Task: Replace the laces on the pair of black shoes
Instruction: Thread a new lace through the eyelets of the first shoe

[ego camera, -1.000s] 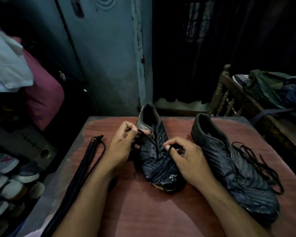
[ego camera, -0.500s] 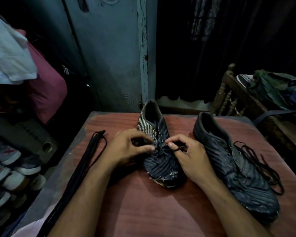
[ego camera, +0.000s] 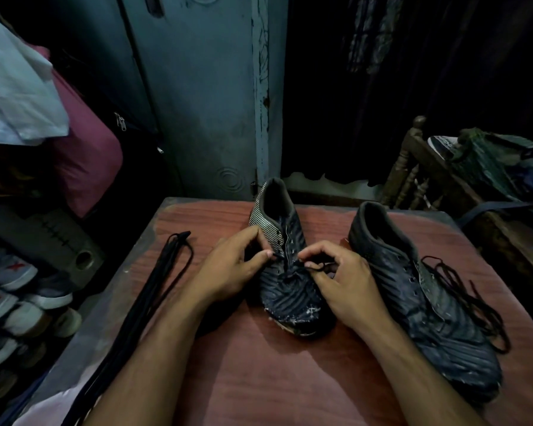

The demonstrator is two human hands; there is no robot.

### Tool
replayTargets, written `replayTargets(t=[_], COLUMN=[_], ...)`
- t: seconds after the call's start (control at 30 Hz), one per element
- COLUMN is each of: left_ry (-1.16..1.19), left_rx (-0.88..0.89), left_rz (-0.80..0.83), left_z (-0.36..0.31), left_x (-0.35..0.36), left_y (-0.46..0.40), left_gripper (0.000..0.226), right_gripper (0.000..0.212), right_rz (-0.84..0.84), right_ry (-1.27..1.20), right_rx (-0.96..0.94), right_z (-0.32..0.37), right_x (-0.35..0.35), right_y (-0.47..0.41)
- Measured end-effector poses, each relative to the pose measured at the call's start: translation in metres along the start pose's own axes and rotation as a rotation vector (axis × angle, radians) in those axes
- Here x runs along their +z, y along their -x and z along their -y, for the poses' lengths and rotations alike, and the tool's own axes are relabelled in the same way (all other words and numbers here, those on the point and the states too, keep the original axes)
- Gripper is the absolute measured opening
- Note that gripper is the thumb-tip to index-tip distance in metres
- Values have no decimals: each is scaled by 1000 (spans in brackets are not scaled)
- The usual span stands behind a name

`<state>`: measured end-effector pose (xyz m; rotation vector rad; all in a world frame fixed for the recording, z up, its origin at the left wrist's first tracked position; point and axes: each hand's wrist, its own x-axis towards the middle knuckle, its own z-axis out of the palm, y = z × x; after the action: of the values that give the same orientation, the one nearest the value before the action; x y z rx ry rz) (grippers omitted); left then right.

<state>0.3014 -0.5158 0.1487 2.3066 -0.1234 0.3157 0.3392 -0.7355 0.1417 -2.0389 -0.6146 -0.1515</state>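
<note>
Two black striped shoes stand on a reddish wooden table. The left shoe points its toe at me; its upper eyelets are bare. My left hand pinches a black lace end at the shoe's left eyelet row. My right hand pinches a loop of the same lace at the right side, low on the eyelets. The right shoe lies unlaced, with a loose old lace heaped beside it. A bundle of long black laces stretches along the table's left edge.
A shoe rack with several grey and white sneakers stands at the left, below a pink bag. A blue door is behind the table. A wooden chair piled with cloth stands at the right.
Both hands have slid down the left shoe from the collar to the lower eyelets. Their fingertips have drawn close together over the lace.
</note>
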Motion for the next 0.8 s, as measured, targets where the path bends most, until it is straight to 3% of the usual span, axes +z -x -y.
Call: replayTargets(t=[0.3, 0.47, 0.57, 0.67, 0.8], left_ry=[92, -29, -32, 106, 487], left_rx=[-37, -4, -2, -78, -213], left_rz=[0, 77, 64, 11, -61], left_z=[1, 8, 6, 5, 1], left_x=[17, 20, 20, 24, 30], left_y=[-5, -10, -11, -10, -8], left_gripper=[5, 15, 8, 9, 14], right_gripper=[31, 26, 25, 24, 30], right_rz=[-42, -38, -41, -51, -34], right_ry=[-2, 3, 16, 56, 58], right_rx=[-5, -1, -9, -27, -65], right_z=[5, 5, 5, 5, 5], right_x=[-1, 0, 1, 2, -1], right_y=[0, -1, -1, 0, -1])
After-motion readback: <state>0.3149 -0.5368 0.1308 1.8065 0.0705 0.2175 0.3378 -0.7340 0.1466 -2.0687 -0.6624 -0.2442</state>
